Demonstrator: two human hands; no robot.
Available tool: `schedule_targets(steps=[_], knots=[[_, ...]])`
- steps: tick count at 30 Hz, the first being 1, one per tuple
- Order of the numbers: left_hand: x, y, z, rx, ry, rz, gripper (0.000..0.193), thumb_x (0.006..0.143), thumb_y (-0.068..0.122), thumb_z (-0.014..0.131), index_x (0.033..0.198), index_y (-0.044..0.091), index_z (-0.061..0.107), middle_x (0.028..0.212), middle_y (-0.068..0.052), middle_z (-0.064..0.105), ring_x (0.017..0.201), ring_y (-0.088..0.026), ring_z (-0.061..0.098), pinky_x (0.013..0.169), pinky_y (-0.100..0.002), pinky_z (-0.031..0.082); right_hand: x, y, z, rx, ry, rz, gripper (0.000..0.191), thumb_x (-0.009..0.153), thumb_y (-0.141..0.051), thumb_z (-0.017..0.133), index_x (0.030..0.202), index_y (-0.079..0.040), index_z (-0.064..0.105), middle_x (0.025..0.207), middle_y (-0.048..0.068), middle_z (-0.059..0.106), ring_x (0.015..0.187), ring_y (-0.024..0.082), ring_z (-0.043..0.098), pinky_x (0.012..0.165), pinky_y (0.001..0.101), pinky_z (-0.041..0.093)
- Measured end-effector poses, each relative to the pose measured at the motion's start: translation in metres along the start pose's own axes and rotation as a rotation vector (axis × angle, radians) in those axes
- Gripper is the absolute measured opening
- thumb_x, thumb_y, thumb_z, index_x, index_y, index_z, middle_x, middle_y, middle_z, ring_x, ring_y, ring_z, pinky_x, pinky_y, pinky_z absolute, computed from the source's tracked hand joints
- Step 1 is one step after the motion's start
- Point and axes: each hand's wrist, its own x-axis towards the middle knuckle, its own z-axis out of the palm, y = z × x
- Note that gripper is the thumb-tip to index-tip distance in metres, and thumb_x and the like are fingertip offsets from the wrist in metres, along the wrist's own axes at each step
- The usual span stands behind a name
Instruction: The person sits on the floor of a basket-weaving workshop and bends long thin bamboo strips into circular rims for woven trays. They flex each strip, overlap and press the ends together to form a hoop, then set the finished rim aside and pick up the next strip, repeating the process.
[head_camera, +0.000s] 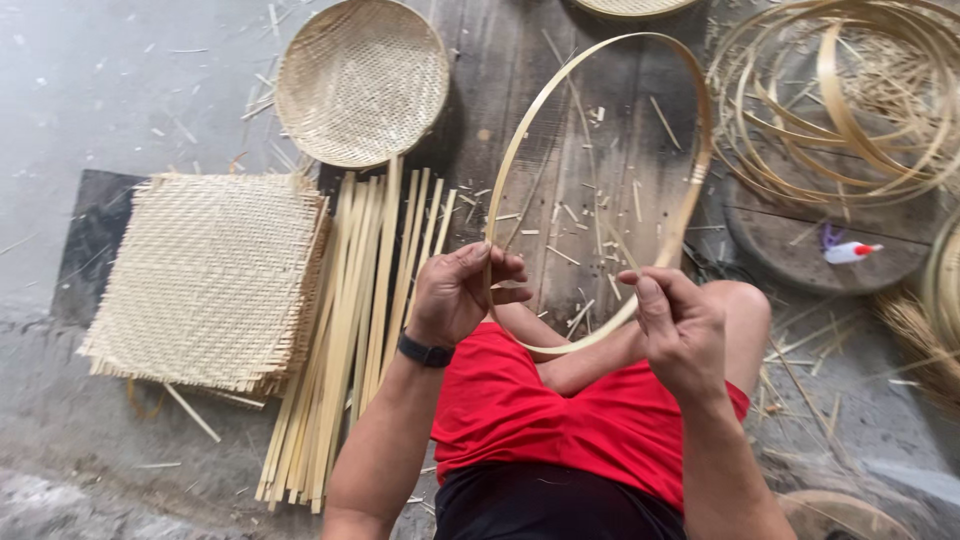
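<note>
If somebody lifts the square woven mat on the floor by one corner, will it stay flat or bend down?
The woven mat would probably sag a little: it is thin, made of fine interlaced strips. It likely feels light for its size. Its frayed edges look loose, so strips may slip out if it is dragged.
</note>
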Motion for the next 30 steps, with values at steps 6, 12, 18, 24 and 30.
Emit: schedule_targets(steps=[6, 12, 18, 24, 30], knots=[[0.002, -0.011, -0.009, -0.034, -0.084, 0.071, 0.025, 0.109, 0.020, 0.056, 0.106, -0.001, 0.068, 0.085, -0.008, 0.069, 0.069, -0.014, 0.061, 0.061, -0.027, 0.049, -0.002, -0.012, 0.015, 0.018, -0.103, -0.098, 0.013, 0.102, -0.003, 0.060, 0.111, 0.000, 0.069, 0.093, -0.002, 0.063, 0.079, 0.006, 0.060, 0.068, 0.0193, 0.050], [-0.009, -0.046, 0.002, 0.449, -0.066, 0.183, 0.026, 0.108, 0.020, 0.060, 0.109, -0.001, 0.074, 0.073, 0.003, 0.058, 0.061, -0.004, 0.045, 0.054, -0.020, 0.036, -0.006, -0.022, 0.030, -0.106, -0.037, -0.116, 0.010, 0.095, -0.003, 0.072, 0.105, -0.001, 0.075, 0.080, -0.003, 0.056, 0.071, 0.004, 0.051, 0.061, 0.0196, 0.040], [-0.018, -0.056, 0.015, 0.648, -0.060, 0.223, 0.024, 0.108, 0.017, 0.060, 0.114, -0.001, 0.075, 0.078, 0.005, 0.059, 0.068, -0.003, 0.047, 0.061, -0.020, 0.041, -0.009, -0.019, 0.032, -0.220, 0.017, -0.147, 0.005, 0.092, -0.006, 0.078, 0.095, -0.003, 0.076, 0.074, -0.003, 0.057, 0.064, 0.003, 0.047, 0.055, 0.0213, 0.035], [-0.021, -0.056, 0.020, 0.702, -0.097, 0.285, 0.021, 0.106, 0.008, 0.061, 0.116, -0.004, 0.074, 0.089, 0.001, 0.064, 0.080, -0.005, 0.055, 0.071, -0.021, 0.048, -0.011, -0.007, 0.032, -0.123, 0.019, -0.052, 0.012, 0.096, -0.011, 0.074, 0.104, -0.002, 0.075, 0.078, -0.005, 0.063, 0.068, 0.002, 0.053, 0.059, 0.0185, 0.042], [-0.029, -0.059, 0.021, 0.805, -0.111, 0.171, 0.021, 0.103, 0.006, 0.062, 0.118, -0.001, 0.074, 0.089, -0.001, 0.065, 0.078, -0.005, 0.055, 0.067, -0.022, 0.047, -0.002, 0.016, 0.039, 0.254, -0.161, 0.243, 0.024, 0.097, -0.011, 0.073, 0.116, 0.002, 0.071, 0.084, 0.001, 0.070, 0.073, 0.005, 0.060, 0.063, 0.0191, 0.047]])
